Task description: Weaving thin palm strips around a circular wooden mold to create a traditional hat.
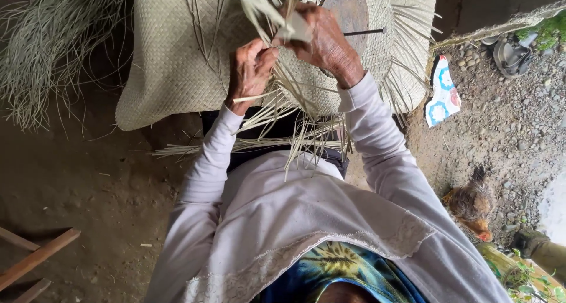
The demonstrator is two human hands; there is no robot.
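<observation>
A pale woven straw piece point(177, 61) lies across my lap, with loose strips point(295, 132) fanning out from its unfinished edge. My left hand point(250, 73) is closed on a few of these strips near the weave. Just above and to the right, my right hand point(324, 40) pinches a folded bunch of strips point(265, 8) and lifts them. The two hands are almost touching. Behind the right hand, a dark round form point(351, 8) with a thin metal rod point(365, 32) shows under the weave.
A bundle of dried fibres point(47, 49) hangs at the top left. Wooden slats point(35, 259) lie at the bottom left on the dirt floor. To the right are a patterned scrap point(442, 94), a sandal point(510, 55) and a brown hen point(471, 203) on gravel.
</observation>
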